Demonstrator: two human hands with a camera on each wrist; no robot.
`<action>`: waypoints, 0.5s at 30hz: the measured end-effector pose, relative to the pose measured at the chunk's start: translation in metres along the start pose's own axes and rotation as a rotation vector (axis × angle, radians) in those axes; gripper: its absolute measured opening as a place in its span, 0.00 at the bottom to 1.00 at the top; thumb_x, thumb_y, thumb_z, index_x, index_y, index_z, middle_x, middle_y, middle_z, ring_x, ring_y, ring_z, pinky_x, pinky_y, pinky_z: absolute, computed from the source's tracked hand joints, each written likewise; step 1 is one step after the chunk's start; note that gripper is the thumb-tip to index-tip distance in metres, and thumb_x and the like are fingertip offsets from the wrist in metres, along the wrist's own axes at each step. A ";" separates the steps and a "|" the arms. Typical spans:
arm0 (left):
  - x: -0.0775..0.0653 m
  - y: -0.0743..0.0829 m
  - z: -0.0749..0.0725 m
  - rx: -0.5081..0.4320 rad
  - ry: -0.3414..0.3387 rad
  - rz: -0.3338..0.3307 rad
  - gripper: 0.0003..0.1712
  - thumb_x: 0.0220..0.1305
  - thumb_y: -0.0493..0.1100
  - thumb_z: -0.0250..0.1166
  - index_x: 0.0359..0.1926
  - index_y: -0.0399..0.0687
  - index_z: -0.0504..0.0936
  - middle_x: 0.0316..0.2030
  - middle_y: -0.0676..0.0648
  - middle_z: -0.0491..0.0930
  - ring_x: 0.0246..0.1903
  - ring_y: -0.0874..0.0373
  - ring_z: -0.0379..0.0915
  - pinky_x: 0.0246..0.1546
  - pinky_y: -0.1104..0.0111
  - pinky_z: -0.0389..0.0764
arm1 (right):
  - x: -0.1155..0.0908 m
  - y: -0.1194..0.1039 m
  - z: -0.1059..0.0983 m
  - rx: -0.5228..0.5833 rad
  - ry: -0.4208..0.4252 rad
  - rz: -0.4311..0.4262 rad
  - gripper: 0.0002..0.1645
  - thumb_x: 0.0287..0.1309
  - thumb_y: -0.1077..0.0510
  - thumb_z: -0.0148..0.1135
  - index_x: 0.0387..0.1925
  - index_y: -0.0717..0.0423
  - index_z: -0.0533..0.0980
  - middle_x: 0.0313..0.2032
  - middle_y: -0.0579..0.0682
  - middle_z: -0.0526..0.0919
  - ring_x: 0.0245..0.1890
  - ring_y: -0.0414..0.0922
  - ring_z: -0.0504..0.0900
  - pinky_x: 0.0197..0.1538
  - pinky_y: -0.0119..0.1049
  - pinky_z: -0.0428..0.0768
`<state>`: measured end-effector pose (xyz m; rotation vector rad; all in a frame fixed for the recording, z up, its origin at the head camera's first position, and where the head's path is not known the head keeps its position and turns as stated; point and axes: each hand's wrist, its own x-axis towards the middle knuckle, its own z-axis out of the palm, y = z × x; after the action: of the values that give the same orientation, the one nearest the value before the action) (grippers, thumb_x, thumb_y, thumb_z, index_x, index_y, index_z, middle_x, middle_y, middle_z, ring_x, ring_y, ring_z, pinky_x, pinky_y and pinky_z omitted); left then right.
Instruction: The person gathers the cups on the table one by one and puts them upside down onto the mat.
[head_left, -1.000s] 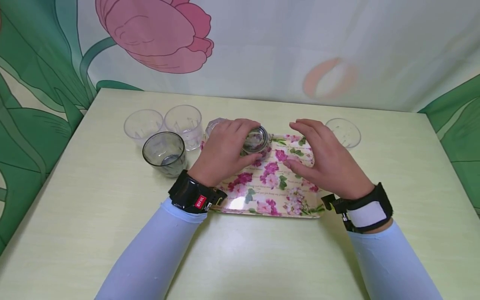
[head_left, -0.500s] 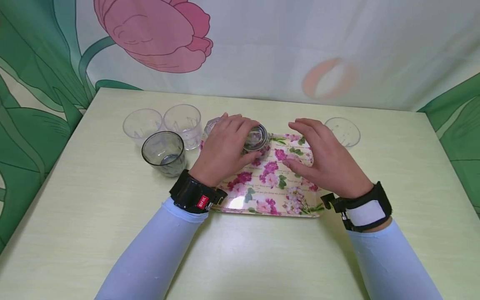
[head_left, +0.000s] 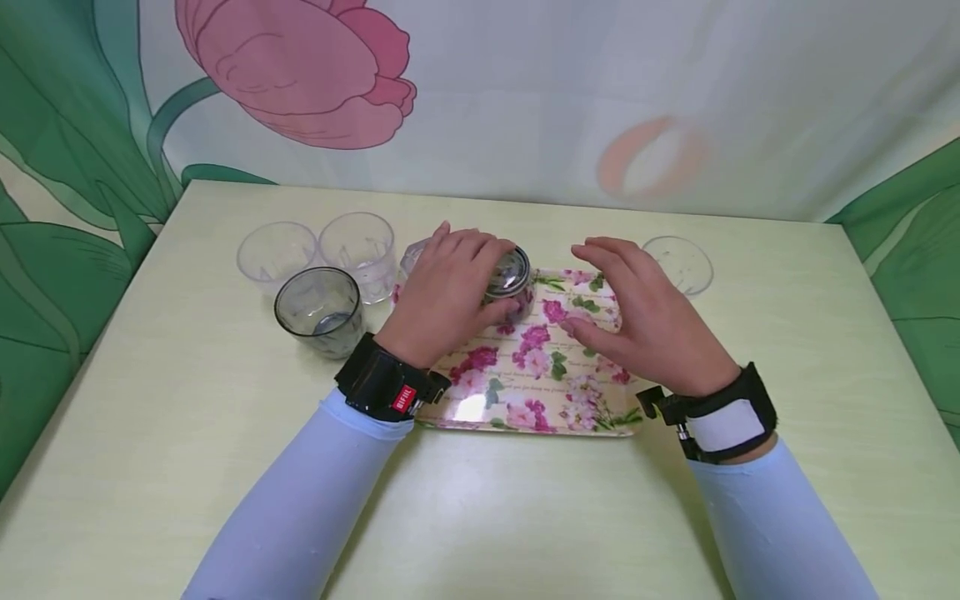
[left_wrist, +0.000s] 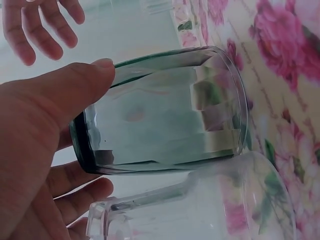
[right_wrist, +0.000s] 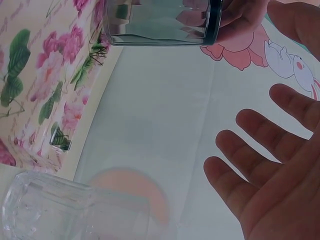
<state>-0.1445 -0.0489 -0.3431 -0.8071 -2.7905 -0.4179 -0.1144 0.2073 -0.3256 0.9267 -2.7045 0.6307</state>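
Note:
My left hand [head_left: 446, 296] grips a dark-tinted drinking glass [left_wrist: 155, 110] between thumb and fingers. That glass is upside down, its thick base toward the palm and its rim at the flowered tray [head_left: 525, 408]; whether the rim touches the tray I cannot tell. Close beside it a clear cup [left_wrist: 200, 210], also upside down, stands at the tray's back left, mostly hidden by the left hand in the head view. My right hand [head_left: 652, 321] hovers over the tray's right side, fingers spread and holding nothing.
Left of the tray stand another dark-tinted glass [head_left: 318, 312] and two clear cups, one at the far left [head_left: 277, 254] and one nearer the tray [head_left: 357, 254]. A clear cup [head_left: 678, 265] stands beyond the right hand. A printed curtain [head_left: 510, 100] hangs behind the table [head_left: 480, 517].
The dark-tinted glass in my left hand has tipped slightly, and its base shows at another angle. The head view has shifted a little. My right hand keeps its pose.

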 end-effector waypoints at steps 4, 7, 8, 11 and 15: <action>0.002 0.002 -0.002 0.023 -0.033 -0.007 0.37 0.64 0.59 0.67 0.68 0.47 0.71 0.63 0.44 0.75 0.67 0.47 0.66 0.76 0.47 0.50 | 0.001 -0.001 0.000 0.000 -0.005 0.008 0.46 0.57 0.48 0.72 0.72 0.56 0.63 0.69 0.58 0.67 0.67 0.56 0.67 0.64 0.55 0.73; 0.004 0.002 -0.002 0.043 -0.050 -0.008 0.37 0.65 0.60 0.66 0.68 0.48 0.70 0.63 0.43 0.74 0.67 0.47 0.65 0.76 0.47 0.50 | 0.001 -0.001 0.000 -0.001 -0.005 0.008 0.46 0.57 0.47 0.72 0.72 0.57 0.63 0.69 0.58 0.66 0.68 0.56 0.67 0.65 0.55 0.73; 0.004 0.002 -0.002 0.048 -0.051 -0.009 0.37 0.65 0.60 0.66 0.69 0.48 0.70 0.63 0.44 0.74 0.67 0.47 0.65 0.76 0.47 0.50 | 0.001 -0.001 0.000 -0.002 -0.005 0.009 0.46 0.57 0.47 0.72 0.72 0.57 0.63 0.69 0.58 0.66 0.68 0.55 0.67 0.65 0.55 0.73; 0.006 0.001 -0.001 0.055 -0.057 -0.010 0.37 0.65 0.61 0.66 0.69 0.48 0.70 0.64 0.44 0.74 0.68 0.47 0.65 0.76 0.47 0.49 | 0.000 -0.002 -0.001 -0.002 -0.010 0.013 0.47 0.57 0.48 0.72 0.72 0.56 0.63 0.69 0.58 0.66 0.68 0.56 0.66 0.65 0.55 0.73; 0.008 0.001 0.000 0.051 -0.067 -0.011 0.38 0.65 0.61 0.65 0.69 0.49 0.70 0.64 0.43 0.74 0.68 0.46 0.64 0.76 0.47 0.48 | 0.000 -0.001 -0.002 0.003 -0.013 0.019 0.46 0.57 0.49 0.72 0.72 0.56 0.62 0.69 0.58 0.66 0.68 0.56 0.66 0.65 0.55 0.73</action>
<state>-0.1504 -0.0444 -0.3408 -0.8094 -2.8556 -0.3255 -0.1138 0.2070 -0.3235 0.9096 -2.7281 0.6346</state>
